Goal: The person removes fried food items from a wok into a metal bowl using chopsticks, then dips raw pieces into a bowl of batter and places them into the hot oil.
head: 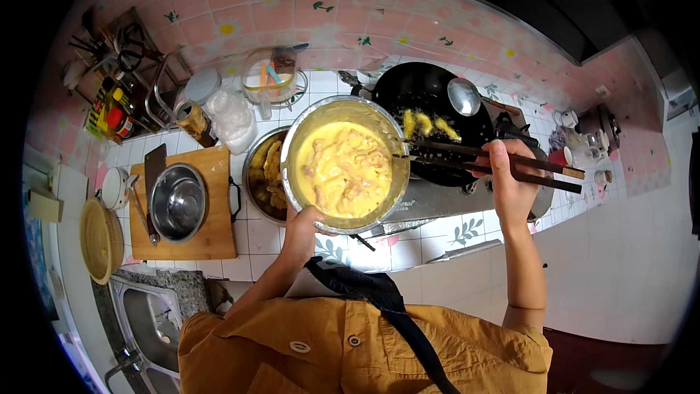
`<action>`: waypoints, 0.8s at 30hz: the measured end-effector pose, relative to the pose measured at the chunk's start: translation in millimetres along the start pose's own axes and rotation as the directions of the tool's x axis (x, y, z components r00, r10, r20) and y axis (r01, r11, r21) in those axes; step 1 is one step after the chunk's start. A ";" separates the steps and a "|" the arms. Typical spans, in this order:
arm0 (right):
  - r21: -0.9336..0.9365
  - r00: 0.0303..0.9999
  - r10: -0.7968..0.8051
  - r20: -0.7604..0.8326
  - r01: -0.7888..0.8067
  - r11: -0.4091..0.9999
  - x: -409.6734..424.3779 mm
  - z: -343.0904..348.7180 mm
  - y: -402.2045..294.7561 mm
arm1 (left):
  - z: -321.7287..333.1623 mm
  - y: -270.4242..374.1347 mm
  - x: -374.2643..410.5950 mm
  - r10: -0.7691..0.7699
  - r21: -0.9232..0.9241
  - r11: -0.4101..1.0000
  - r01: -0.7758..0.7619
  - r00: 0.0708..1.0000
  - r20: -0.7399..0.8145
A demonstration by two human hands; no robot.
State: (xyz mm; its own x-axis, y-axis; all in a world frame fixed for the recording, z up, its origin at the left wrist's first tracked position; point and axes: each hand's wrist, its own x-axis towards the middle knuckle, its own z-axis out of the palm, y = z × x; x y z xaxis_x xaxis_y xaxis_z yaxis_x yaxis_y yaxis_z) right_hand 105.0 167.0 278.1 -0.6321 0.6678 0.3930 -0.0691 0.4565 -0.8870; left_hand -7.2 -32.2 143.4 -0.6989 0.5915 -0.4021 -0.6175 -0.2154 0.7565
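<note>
My left hand (304,230) grips the near rim of a steel bowl (345,224) filled with yellow batter and meat pieces (344,172). In my right hand (508,175) is a pair of long dark wooden chopsticks (536,172), their tips at the bowl's right edge. Behind and to the right, a black wok (404,79) holds bubbling oil and several yellow battered pieces (424,123). A metal ladle (465,96) rests across the wok's right side. Partly hidden by the held bowl, another steel bowl (262,205) contains fried golden pieces (273,164).
On the left, a wooden cutting board (219,230) bears a cleaver (155,161) and a steel bowl (178,202). A beer can (194,120), plastic bag (232,120) and plastic container (269,79) stand behind. The wok sits on a gas stove (437,202); a sink (145,306) lies lower left.
</note>
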 end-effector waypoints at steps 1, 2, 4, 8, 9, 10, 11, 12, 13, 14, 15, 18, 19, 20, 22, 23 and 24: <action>-0.010 1.000 -0.020 0.013 0.020 1.000 -0.5 0.1 -1.3 | 0.2 0.0 0.1 0.009 0.001 1.000 -0.009 1.000 0.000; 0.016 1.000 -0.007 0.003 0.007 1.000 -0.9 2.8 -2.5 | 0.1 -0.3 0.4 0.018 0.001 1.000 -0.018 1.000 0.000; 0.059 0.999 0.040 0.019 -0.041 0.997 0.1 7.4 -0.7 | 1.0 -1.6 1.3 0.056 0.011 0.998 -0.056 0.998 -0.002; 0.089 0.987 0.134 0.089 -0.142 0.986 4.8 26.6 19.7 | -8.5 -12.5 8.8 0.106 0.056 0.993 -0.108 0.994 0.030; 0.090 0.984 0.127 0.126 -0.139 0.986 7.2 29.4 28.1 | -5.6 -9.1 6.7 0.089 0.049 0.995 -0.091 0.996 0.026; 0.136 0.982 0.180 0.059 -0.187 0.973 9.0 27.4 33.7 | -0.2 -3.3 2.2 0.072 0.041 0.996 -0.073 0.997 0.023; 0.203 0.982 0.189 0.003 -0.186 0.961 10.7 23.4 33.2 | 2.8 0.2 0.1 0.055 0.034 0.998 -0.056 0.998 0.019; 0.246 0.978 0.203 -0.047 -0.186 0.951 11.6 20.1 33.5 | 0.9 0.0 0.4 0.046 0.038 0.998 -0.046 0.999 0.014; 0.288 0.971 0.219 -0.096 -0.183 0.940 12.3 16.0 34.0 | -1.1 -0.6 1.1 0.036 0.043 0.998 -0.037 0.999 0.009; 0.353 0.968 0.228 -0.106 -0.178 0.918 14.0 11.7 35.2 | -2.7 -0.8 1.4 0.027 0.048 0.998 -0.027 1.000 0.005; 0.403 0.958 0.245 -0.149 -0.167 0.900 15.7 8.6 36.5 | -2.8 -0.7 1.7 0.027 0.050 0.998 -0.027 1.000 -0.001; 0.329 0.954 0.271 -0.128 -0.217 0.919 12.8 7.1 38.3 | -2.4 -0.9 2.8 0.040 0.055 0.998 -0.040 0.999 -0.008; 0.285 0.953 0.293 -0.074 -0.261 0.922 9.3 9.6 36.5 | -2.6 -1.9 3.7 0.054 0.054 0.997 -0.054 0.999 -0.003; 0.277 0.957 0.290 -0.019 -0.274 0.921 7.2 14.4 38.0 | -2.4 -2.7 4.3 0.068 0.052 0.996 -0.068 0.998 0.002; 0.257 0.957 0.290 -0.007 -0.279 0.925 1.4 26.2 46.6 | 0.2 -3.1 4.3 0.055 0.069 0.996 -0.055 0.998 0.000; 0.248 0.960 0.280 -0.005 -0.271 0.930 -0.6 28.5 50.9 | 1.4 -3.4 4.2 0.049 0.077 0.996 -0.049 0.999 -0.001; 0.281 0.968 0.248 -0.022 -0.232 0.931 1.0 29.3 54.5 | -1.6 -5.6 5.7 0.062 0.073 0.995 -0.061 0.998 0.001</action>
State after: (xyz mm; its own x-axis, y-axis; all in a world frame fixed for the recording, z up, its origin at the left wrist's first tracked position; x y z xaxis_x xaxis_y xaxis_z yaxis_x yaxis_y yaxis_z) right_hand 78.0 175.3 223.0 -0.6120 0.7733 0.1658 -0.1348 0.1046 -0.9853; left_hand -8.4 -28.8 136.1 -0.7351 0.5780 -0.3542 -0.5454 -0.1940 0.8154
